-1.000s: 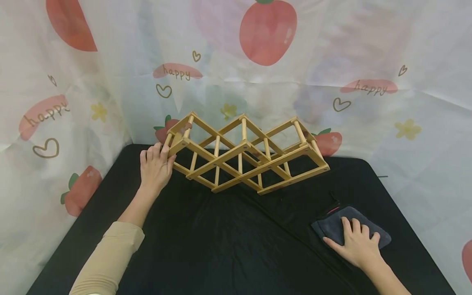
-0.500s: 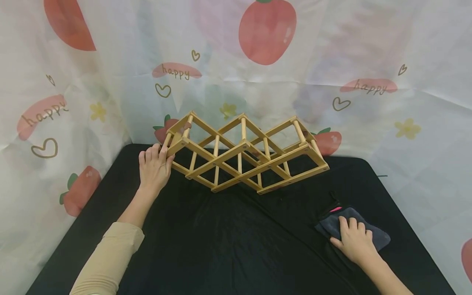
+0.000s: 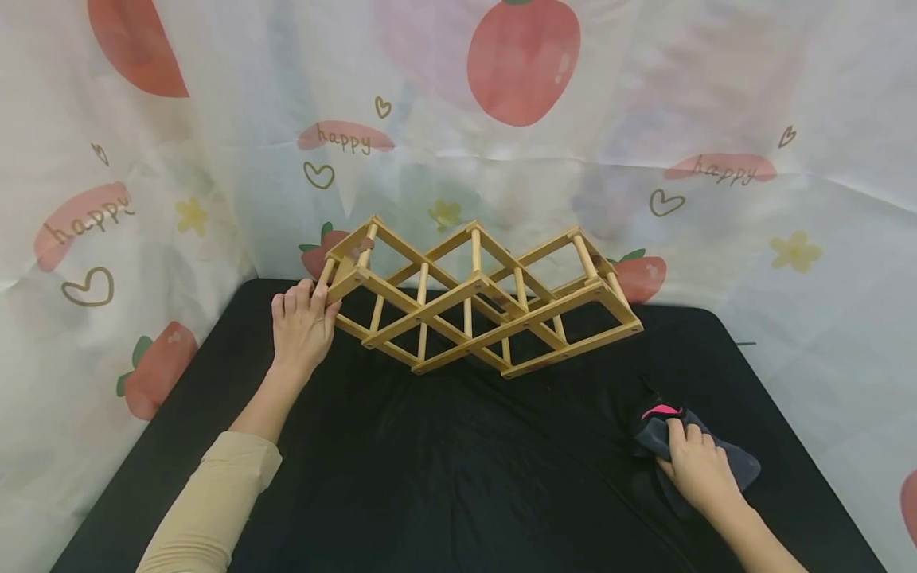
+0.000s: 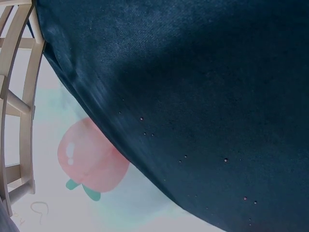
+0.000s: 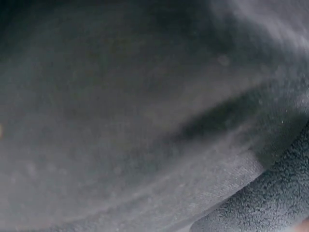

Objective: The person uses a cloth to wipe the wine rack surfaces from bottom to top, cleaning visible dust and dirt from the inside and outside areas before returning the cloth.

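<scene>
My left hand (image 3: 299, 326) grips the left end of a wooden lattice rack (image 3: 469, 347), fingers over its end bar. The rack stands spread out at the back of the table, made of crossed slats joined by round dowels. In the left wrist view, some rack slats (image 4: 27, 92) show at the left edge. At the right, my right hand (image 3: 702, 469) grips a dark blue-grey fabric pouch (image 3: 652, 436), bunching it under curled fingers. Something bright pink (image 3: 662, 411) shows at the pouch's mouth. Blurred grey fabric fills the right wrist view, with the fuzzy pouch cloth (image 5: 260, 208) at lower right.
A black cloth (image 3: 444, 477) covers the table, with wrinkles running across it. Behind and beside the table hangs a pale curtain (image 3: 559, 183) printed with fruit, hearts and words. The rack's back side stands close to this curtain.
My right fingers have drawn in and curled around the pouch, folding it narrower, and more pink shows at its mouth. The left hand and the rack have stayed put.
</scene>
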The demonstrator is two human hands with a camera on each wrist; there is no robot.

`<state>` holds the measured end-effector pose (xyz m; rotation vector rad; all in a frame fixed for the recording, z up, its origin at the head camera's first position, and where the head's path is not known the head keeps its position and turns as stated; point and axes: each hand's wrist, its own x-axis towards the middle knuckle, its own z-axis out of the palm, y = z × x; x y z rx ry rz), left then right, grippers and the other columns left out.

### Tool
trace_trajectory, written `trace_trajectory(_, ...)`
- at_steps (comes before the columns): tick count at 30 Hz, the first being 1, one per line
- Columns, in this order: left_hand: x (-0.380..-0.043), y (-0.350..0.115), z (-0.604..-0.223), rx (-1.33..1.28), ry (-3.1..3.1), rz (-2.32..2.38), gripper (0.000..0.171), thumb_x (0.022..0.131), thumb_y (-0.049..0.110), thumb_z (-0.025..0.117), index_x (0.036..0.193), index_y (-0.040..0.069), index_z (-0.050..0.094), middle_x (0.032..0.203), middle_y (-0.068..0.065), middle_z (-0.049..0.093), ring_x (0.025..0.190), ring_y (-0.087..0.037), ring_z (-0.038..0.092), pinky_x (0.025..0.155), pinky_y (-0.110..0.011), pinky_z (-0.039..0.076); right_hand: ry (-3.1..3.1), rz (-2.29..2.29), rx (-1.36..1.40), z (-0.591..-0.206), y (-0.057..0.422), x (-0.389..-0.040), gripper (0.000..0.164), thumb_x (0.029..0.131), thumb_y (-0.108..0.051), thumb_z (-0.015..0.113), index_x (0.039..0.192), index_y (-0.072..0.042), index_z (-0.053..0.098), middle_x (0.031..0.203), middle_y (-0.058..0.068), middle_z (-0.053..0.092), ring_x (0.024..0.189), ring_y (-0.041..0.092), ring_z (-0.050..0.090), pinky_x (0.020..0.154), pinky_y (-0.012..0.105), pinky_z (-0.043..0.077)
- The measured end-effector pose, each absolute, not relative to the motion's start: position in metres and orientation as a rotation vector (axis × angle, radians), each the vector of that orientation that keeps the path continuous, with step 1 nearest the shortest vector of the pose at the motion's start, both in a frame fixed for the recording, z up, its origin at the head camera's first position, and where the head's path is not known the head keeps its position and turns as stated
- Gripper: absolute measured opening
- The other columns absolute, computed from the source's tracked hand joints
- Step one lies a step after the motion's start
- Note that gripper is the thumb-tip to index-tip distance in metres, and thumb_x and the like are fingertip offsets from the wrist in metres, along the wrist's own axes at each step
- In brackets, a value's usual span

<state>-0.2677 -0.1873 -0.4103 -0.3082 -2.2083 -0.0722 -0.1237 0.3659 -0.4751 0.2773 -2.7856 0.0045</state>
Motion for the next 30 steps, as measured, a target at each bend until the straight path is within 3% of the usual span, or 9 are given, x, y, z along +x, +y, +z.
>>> trace_trajectory(4, -0.267, -0.187, -0.41, -0.304, -2.206, -0.073, 0.039, 0.097, 0.04, 0.029, 0.107, 0.003, 0.037, 0.107, -0.018, 0.036, 0.091, -0.034, 0.034, 0.079, -0.047, 0.026, -2.731, 0.089, 0.237, -0.471, 0.368, -0.125, 0.051, 0.068, -0.01, 0.072, 0.102, 0.011, 0.04, 0.075, 0.027, 0.046, 0.061, 0.042, 0.049, 0.049, 0.053, 0.038)
trace_trajectory(5, -0.267, -0.187, -0.41, -0.305, -2.207, -0.077, 0.039, 0.097, 0.04, 0.03, 0.107, 0.002, 0.037, 0.107, -0.018, 0.036, 0.092, -0.034, 0.034, 0.079, -0.047, 0.026, -2.701, 0.111, 0.227, -0.471, 0.368, -0.126, 0.048, 0.077, -0.018, 0.068, 0.103, 0.011, 0.04, 0.077, 0.028, 0.046, 0.062, 0.043, 0.049, 0.049, 0.054, 0.038)
trace_trajectory(8, -0.267, -0.187, -0.409, -0.308, -2.218, -0.094, 0.039, 0.098, 0.04, 0.029, 0.107, 0.002, 0.037, 0.107, -0.018, 0.036, 0.092, -0.034, 0.034, 0.08, -0.047, 0.026, -2.588, 0.155, 0.212, -0.468, 0.366, -0.127, 0.06, 0.093, -0.047, 0.042, 0.103, 0.013, 0.041, 0.08, 0.03, 0.045, 0.065, 0.045, 0.047, 0.051, 0.055, 0.035)
trace_trajectory(11, -0.267, -0.187, -0.409, -0.308, -2.231, -0.101, 0.041, 0.098, 0.041, 0.024, 0.106, 0.003, 0.037, 0.107, -0.018, 0.035, 0.092, -0.034, 0.034, 0.08, -0.047, 0.025, -2.478, 0.17, 0.188, -0.465, 0.361, -0.129, 0.084, 0.088, -0.064, 0.009, 0.102, 0.013, 0.04, 0.08, 0.03, 0.043, 0.067, 0.046, 0.044, 0.052, 0.055, 0.032)
trace_trajectory(22, -0.267, -0.187, -0.41, -0.311, -2.225, -0.102, 0.042, 0.099, 0.041, 0.023, 0.106, 0.002, 0.037, 0.106, -0.018, 0.035, 0.09, -0.034, 0.034, 0.078, -0.046, 0.025, -2.241, 0.313, 0.138, -0.44, 0.331, -0.14, 0.071, 0.092, -0.058, 0.027, 0.103, 0.012, 0.037, 0.085, 0.03, 0.038, 0.075, 0.046, 0.039, 0.064, 0.057, 0.028)
trace_trajectory(30, -0.269, -0.187, -0.411, -0.321, -2.236, -0.145, 0.041, 0.098, 0.042, 0.027, 0.107, 0.003, 0.038, 0.107, -0.018, 0.035, 0.092, -0.035, 0.034, 0.08, -0.048, 0.026, -2.105, 0.453, 0.199, -0.433, 0.295, -0.153, 0.06, 0.092, -0.05, 0.038, 0.102, 0.009, 0.036, 0.086, 0.029, 0.04, 0.073, 0.043, 0.04, 0.062, 0.053, 0.026)
